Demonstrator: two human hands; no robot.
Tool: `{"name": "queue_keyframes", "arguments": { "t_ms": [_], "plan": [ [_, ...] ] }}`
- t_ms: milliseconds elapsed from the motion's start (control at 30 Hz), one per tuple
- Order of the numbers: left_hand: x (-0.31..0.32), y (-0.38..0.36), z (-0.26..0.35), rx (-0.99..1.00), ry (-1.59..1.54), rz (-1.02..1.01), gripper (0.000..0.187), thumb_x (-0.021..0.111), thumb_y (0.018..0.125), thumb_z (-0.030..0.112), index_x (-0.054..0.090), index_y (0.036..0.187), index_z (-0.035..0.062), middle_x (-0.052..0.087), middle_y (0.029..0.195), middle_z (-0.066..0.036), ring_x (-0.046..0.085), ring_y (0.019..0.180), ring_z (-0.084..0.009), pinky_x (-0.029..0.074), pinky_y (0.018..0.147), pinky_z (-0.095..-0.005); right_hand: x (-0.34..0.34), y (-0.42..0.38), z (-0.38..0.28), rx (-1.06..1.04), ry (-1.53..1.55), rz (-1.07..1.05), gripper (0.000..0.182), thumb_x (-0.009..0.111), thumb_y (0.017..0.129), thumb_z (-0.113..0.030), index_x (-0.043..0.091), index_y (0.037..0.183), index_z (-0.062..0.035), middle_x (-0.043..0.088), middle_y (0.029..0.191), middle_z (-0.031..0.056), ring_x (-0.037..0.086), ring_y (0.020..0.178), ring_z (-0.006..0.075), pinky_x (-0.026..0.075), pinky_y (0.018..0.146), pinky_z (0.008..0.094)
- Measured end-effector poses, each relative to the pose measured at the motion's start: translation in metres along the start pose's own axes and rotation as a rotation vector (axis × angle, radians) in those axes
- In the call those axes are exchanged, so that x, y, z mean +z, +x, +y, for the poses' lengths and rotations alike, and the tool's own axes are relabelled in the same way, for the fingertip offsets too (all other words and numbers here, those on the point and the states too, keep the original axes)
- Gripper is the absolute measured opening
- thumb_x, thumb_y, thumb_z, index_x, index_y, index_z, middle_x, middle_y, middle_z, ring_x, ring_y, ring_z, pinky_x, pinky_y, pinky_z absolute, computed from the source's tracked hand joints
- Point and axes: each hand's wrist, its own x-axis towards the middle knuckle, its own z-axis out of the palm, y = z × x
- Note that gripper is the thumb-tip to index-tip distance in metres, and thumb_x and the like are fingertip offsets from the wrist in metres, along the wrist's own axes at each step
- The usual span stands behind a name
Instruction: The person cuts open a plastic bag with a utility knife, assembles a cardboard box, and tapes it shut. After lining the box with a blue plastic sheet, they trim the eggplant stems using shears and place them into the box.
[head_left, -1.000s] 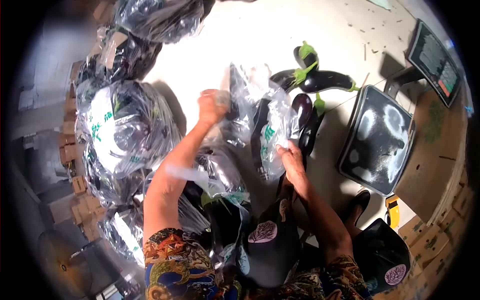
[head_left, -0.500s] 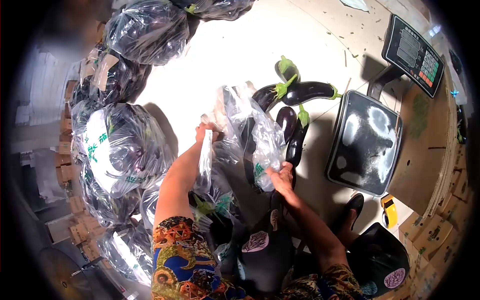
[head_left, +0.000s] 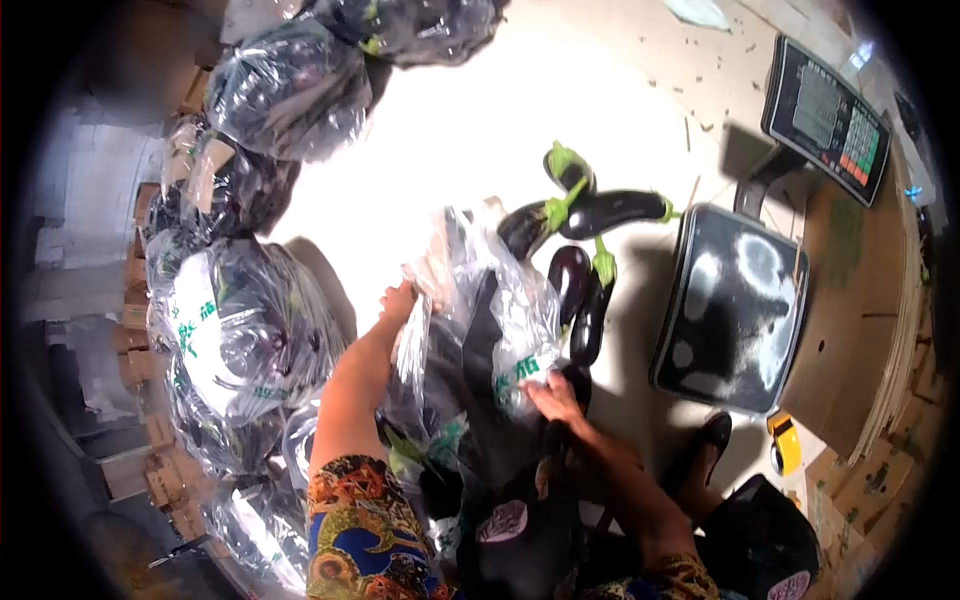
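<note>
A clear plastic bag (head_left: 470,245) with green lettering stands between my hands, its upper part loose and crumpled. My left hand (head_left: 399,300) is closed on the bag's left edge. Low on the right side, beside the green print, my right hand (head_left: 555,398) grips the film with its fingers. Dark shapes show through the plastic, but I cannot make out all of the contents. Just beyond my right hand lie several loose eggplants (head_left: 612,212) with green stems. One slim eggplant (head_left: 590,325) rests close to the bag's right side.
Filled bags of eggplants (head_left: 285,90) line the left and far left. To the right is a scale with a dark platform (head_left: 730,310) and a tilted display (head_left: 828,120). Cardboard (head_left: 840,310) stands behind it, and a yellow tape dispenser (head_left: 784,443) lies near my foot.
My view has tipped slightly, so the scene sits lower. My right hand has drawn a little toward me along the bag, and more green print shows. The left hand has shifted slightly left.
</note>
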Motion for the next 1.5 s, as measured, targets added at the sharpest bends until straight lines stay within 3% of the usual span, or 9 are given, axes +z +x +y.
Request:
{"name": "queue_keyframes", "arguments": {
  "t_ms": [100,167,233,433,700,833,1100,1267,1500],
  "plan": [
    [0.034,0.030,-0.011,0.096,0.016,0.124,0.048,0.051,0.089,0.040,0.045,0.128,0.0139,0.045,0.130,-0.024,0.044,0.118,-0.0470,0.039,0.097,-0.0576,0.019,0.058,0.134,-0.187,0.599,-0.184,0.019,0.069,0.086,-0.026,0.069,0.095,-0.0089,0.069,0.087,0.0131,0.065,0.078,0.0199,0.052,0.067,0.0292],
    [0.046,0.033,-0.016,0.130,-0.112,0.131,0.055,0.054,0.086,0.041,0.041,0.130,0.0099,0.047,0.126,-0.027,0.047,0.114,-0.0475,0.040,0.095,-0.0572,-0.018,-0.029,-0.048,0.087,-0.177,0.079,0.043,0.073,0.081,-0.040,0.066,0.098,-0.0016,0.063,0.074,0.0049,0.055,0.064,0.0137,0.043,0.053,0.0312],
    [0.050,0.035,-0.016,0.156,-0.245,0.121,0.063,0.058,0.084,0.041,0.036,0.131,0.0059,0.048,0.123,-0.030,0.050,0.110,-0.0481,0.042,0.093,-0.0569,-0.015,-0.037,-0.068,0.152,-0.359,0.121,0.048,0.069,0.079,-0.050,0.066,0.095,-0.0044,0.068,0.090,0.0204,0.066,0.086,0.0337,0.051,0.075,0.0419],
    [0.020,0.012,-0.002,0.233,-0.123,0.408,0.076,0.069,0.077,0.038,0.027,0.131,0.0047,0.051,0.115,-0.035,0.055,0.103,-0.0467,0.045,0.088,-0.0557,-0.032,-0.008,0.023,-0.123,-0.194,0.080,0.033,0.065,0.074,-0.025,0.064,0.102,-0.0063,0.068,0.088,0.0182,0.065,0.082,0.0321,0.051,0.072,0.0396],
    [0.045,0.041,-0.020,0.780,-0.102,-0.170,0.055,0.070,0.077,0.036,0.052,0.116,0.0014,0.063,0.096,-0.017,0.064,0.083,-0.0281,0.052,0.074,-0.0399,-0.066,-0.014,0.119,-0.224,-0.205,0.473,0.035,0.062,0.074,-0.020,0.062,0.106,-0.0050,0.066,0.093,0.0198,0.063,0.086,0.0337,0.049,0.076,0.0404],
    [-0.023,-0.009,0.005,0.802,0.220,-0.109,0.037,0.066,0.076,0.030,0.064,0.100,0.0018,0.068,0.086,-0.012,0.066,0.077,-0.0213,0.054,0.071,-0.0365,-0.061,-0.058,-0.009,-0.208,-0.101,0.200,0.034,0.054,0.080,-0.002,0.061,0.113,-0.0028,0.066,0.098,0.0051,0.060,0.087,0.0144,0.048,0.079,0.0300],
    [-0.159,-0.214,0.097,0.671,-0.889,-0.169,0.046,0.062,0.081,0.012,0.055,0.124,-0.0017,0.066,0.105,-0.006,0.060,0.096,-0.0137,0.048,0.083,-0.0269,-0.010,-0.043,-0.183,-0.003,0.274,0.017,0.022,0.061,0.091,-0.021,0.064,0.104,-0.0028,0.059,0.077,0.0013,0.052,0.067,0.0103,0.043,0.061,0.0270],
    [-0.128,-0.280,0.142,1.139,-0.083,0.195,0.085,0.078,0.071,0.035,0.037,0.136,-0.0016,0.057,0.117,-0.020,0.059,0.105,-0.0363,0.050,0.087,-0.0396,-0.027,-0.069,-0.242,-0.227,0.616,-0.004,0.027,0.061,0.090,-0.026,0.064,0.103,-0.0024,0.062,0.086,0.0018,0.055,0.079,0.0107,0.044,0.071,0.0272],
    [-0.083,-0.332,0.233,1.257,0.268,-0.197,0.031,0.067,0.065,0.018,0.062,0.091,0.0000,0.063,0.084,-0.023,0.063,0.081,-0.0389,0.053,0.070,-0.0442,-0.154,-0.155,-0.275,-0.040,-0.793,-0.296,0.039,0.054,0.091,-0.042,0.066,0.098,-0.0060,0.066,0.089,0.0092,0.062,0.077,0.0210,0.049,0.069,0.0321]
  ]
}}
